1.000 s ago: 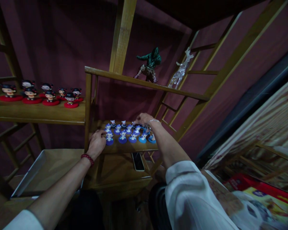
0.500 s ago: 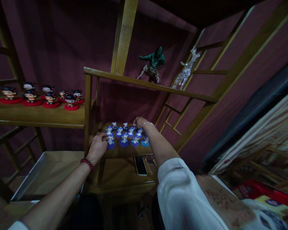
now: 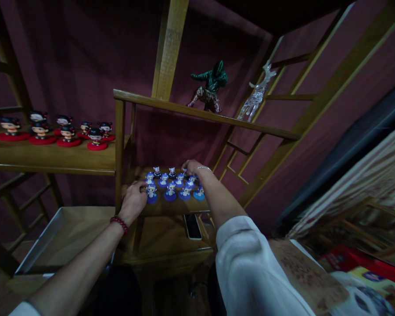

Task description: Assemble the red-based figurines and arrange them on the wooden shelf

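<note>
Little has shifted since half a second ago — left hand (image 3: 134, 201) still pinches the front-left blue-based figurine (image 3: 151, 192) on the middle shelf (image 3: 171, 207); right hand (image 3: 191, 166) curls over the back row, its grasp hidden.

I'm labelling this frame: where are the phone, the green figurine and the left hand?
phone (image 3: 192, 226), head view, middle of its dark screen.
green figurine (image 3: 211, 83), head view, its torso.
left hand (image 3: 134, 201), head view, back of the hand.

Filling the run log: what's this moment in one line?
left hand: at front-left blue figurine | right hand: at back-row figurines | phone: shelf below
</note>
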### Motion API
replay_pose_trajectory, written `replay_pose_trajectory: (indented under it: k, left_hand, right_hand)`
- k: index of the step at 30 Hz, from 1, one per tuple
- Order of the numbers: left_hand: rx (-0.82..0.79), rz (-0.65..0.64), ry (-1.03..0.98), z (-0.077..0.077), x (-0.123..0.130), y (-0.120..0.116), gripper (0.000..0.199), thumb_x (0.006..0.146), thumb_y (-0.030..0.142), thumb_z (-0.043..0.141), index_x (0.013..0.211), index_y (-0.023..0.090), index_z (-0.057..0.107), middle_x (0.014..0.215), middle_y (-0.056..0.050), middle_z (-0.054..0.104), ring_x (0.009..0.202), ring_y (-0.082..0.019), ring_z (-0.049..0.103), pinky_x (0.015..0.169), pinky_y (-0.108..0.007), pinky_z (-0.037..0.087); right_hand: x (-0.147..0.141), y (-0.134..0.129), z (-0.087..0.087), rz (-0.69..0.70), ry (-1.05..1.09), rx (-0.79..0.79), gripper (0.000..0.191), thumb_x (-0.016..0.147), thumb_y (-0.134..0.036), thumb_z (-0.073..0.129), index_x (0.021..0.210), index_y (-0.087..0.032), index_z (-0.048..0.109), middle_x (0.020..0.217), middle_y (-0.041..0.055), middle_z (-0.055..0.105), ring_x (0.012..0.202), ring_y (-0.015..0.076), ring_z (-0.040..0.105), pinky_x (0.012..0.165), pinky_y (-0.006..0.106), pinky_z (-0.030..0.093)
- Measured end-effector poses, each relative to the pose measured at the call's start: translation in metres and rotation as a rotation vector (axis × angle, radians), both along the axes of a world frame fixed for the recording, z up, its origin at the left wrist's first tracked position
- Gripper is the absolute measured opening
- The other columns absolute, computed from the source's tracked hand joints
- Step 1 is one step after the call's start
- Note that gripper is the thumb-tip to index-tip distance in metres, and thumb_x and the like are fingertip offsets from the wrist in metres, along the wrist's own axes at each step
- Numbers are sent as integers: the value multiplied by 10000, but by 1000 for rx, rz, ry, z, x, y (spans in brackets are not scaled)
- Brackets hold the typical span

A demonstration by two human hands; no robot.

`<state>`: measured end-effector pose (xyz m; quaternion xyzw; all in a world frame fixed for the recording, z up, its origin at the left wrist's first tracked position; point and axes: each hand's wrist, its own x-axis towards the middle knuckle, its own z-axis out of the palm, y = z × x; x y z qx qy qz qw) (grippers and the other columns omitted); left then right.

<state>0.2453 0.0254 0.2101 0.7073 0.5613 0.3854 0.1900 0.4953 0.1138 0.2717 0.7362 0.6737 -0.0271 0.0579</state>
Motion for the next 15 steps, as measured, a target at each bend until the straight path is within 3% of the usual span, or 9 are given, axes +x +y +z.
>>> replay_pose_trajectory:
  k: [6, 11, 15]
  left_hand:
    - [-23, -8, -11, 1, -1, -1, 341, 698, 112, 385, 914, 158, 645, 994, -54, 645, 941, -184, 575, 857, -270, 420]
    - [-43, -6, 2, 4, -2, -3, 334, 712, 117, 386, 918, 153, 647, 1017, -59, 640, 953, -187, 569, 859, -270, 415]
    - [-32, -16, 20, 4, -2, -4, 338, 712, 116, 388, 926, 141, 647, 1021, -69, 637, 956, -186, 568, 869, -267, 409]
  right_hand:
    - [1, -23, 25, -9, -32, 72, 480, 632, -210, 681, 1102, -237, 587, 1026, 3, 647, 918, 127, 594, 737, 131, 425]
    - [19, -56, 45, -87, -62, 93, 374, 659, -155, 642, 1028, -210, 638, 972, 9, 666, 878, 129, 606, 733, 139, 432]
    - [30, -77, 48, -149, -93, 66, 333, 652, -153, 653, 980, -209, 666, 925, 15, 681, 868, 145, 613, 768, 161, 431]
